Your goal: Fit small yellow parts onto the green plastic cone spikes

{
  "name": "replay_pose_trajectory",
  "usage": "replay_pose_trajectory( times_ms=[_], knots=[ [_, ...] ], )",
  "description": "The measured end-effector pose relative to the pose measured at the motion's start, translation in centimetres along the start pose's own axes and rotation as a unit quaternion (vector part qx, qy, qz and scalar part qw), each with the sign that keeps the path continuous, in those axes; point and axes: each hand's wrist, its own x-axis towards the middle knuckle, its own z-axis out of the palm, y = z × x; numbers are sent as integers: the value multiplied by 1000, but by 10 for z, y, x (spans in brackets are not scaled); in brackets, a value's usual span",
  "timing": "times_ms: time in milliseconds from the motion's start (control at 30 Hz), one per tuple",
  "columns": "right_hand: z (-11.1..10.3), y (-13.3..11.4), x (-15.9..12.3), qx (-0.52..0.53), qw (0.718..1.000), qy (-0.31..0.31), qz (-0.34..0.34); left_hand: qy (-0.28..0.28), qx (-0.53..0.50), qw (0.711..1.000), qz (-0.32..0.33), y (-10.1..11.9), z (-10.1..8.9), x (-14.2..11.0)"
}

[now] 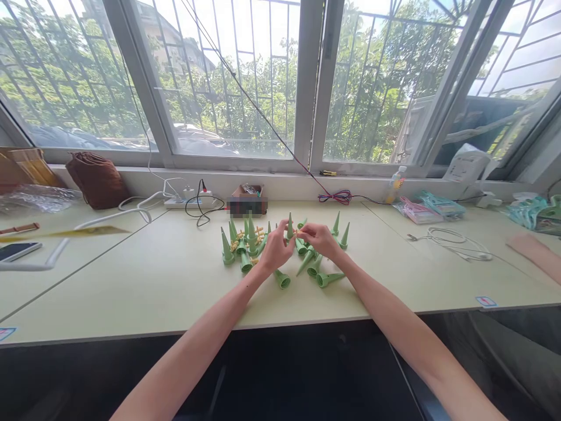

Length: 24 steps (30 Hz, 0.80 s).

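Note:
My left hand is closed around a green plastic cone-shaped spike, its point facing up. Beside it my right hand pinches a small yellow piece against the spike's side; whether it sits inside a hole cannot be made out. Several more green spikes lie and stand around both hands, among them an upright one at the left and a lying one below my right wrist. Small yellow cross-shaped pieces are heaped among the spikes left of my left hand.
Behind the spikes stands a small box, partly blurred. A power strip with cables, a coiled dark cable and a bottle line the window side. A white cable lies rightward, near another person's arm.

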Motion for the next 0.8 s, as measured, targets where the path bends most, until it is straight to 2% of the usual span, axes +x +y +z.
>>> replay_pose_trajectory(
  times_ms=[367,800],
  knots=[
    [-3,-4,-1,-90,996,-11,-16,-19,-49,999,-1,0,0,0],
    [2,3,0,-4,1000,-20,-24,-3,-44,999,-3,0,3,1]
  ],
)
